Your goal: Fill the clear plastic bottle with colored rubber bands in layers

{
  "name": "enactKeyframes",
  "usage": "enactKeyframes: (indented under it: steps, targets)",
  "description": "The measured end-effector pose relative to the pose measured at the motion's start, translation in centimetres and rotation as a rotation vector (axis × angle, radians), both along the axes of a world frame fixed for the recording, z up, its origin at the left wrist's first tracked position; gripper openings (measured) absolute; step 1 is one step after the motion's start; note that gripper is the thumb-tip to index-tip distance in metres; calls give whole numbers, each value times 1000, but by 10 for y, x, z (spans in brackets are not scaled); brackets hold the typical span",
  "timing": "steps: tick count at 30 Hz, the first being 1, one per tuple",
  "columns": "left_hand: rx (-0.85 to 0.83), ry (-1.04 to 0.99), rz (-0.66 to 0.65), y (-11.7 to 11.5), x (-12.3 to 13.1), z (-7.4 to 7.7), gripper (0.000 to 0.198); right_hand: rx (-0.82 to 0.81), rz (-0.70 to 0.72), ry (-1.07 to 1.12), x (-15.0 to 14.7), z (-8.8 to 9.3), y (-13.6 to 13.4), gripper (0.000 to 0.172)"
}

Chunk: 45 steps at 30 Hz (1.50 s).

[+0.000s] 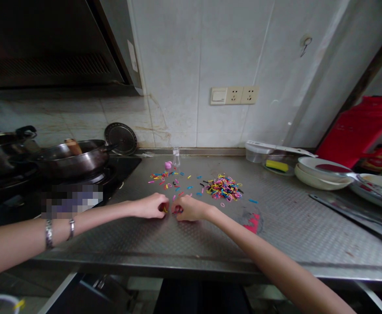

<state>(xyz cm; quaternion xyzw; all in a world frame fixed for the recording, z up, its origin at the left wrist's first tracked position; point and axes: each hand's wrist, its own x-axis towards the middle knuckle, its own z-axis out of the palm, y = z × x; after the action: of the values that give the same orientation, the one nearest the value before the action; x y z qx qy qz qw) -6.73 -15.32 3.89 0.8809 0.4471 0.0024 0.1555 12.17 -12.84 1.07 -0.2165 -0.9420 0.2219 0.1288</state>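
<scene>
My left hand (150, 206) is low over the metal counter, its fingers curled around a small yellow rubber band (165, 209). Just beside it, my right hand (191, 208) pinches dark and reddish rubber bands (178, 209); the fingers partly hide them, so their number is unclear. Beyond the right hand lies a heap of small multicoloured rubber bands (224, 187). A looser scatter of bands (161, 175) spreads behind my hands. At the back, a small clear bottle (176, 157) stands upright near a pink piece (168, 165) that looks like a cap.
Pans (73, 159) sit on the black stove (125, 168) at left, under a range hood (63, 65). On the right are a clear container (257, 153), a yellow sponge (276, 165), stacked bowls (322, 176), a long blade (351, 213) and a red thermos (357, 131).
</scene>
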Motion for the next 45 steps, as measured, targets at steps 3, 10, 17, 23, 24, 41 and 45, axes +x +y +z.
enactKeyframes:
  steps: [3,10,17,23,24,41,45]
  targets:
    - [-31,-8,16,1,1,-3,14,-43,29,-16,-3,1,-1,25]
    - [-2,-57,10,18,15,2,15,61,-32,9,7,9,4,22]
    - [165,-460,82,71,59,28,12,259,-483,111,92,53,55,23]
    - [-151,-679,-5,91,109,19,42,392,-697,-55,152,57,79,19]
    - [-158,-689,-15,93,113,18,42,396,-709,-76,154,55,80,19]
    - [96,-145,756,168,-76,0,24,109,-580,-9,39,4,150,34]
    - [-17,-246,765,170,-72,-6,28,35,-636,-40,18,-4,167,43]
